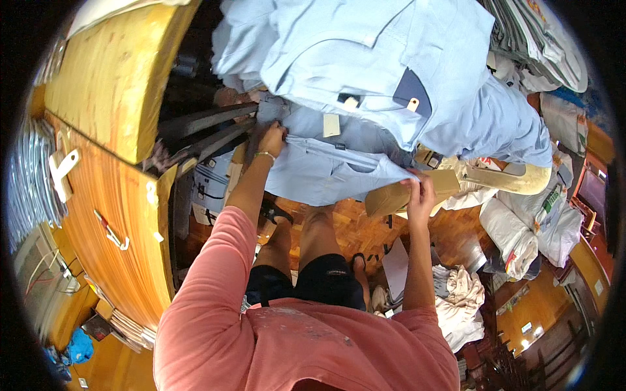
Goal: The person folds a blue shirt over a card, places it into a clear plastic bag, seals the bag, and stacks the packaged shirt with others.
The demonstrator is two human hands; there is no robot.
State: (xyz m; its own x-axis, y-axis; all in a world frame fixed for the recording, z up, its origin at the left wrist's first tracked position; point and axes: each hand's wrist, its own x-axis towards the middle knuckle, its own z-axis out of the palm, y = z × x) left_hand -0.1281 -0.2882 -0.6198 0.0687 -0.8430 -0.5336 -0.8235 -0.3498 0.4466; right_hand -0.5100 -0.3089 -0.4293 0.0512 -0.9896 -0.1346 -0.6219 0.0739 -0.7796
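Cloth of a light-blue shirt (326,173) is being pinched shut at its two edges by the left hand (272,138) and right hand (420,190), sagging soft and light between the grips, probably best taken at seams, below a shirt pile (365,58).
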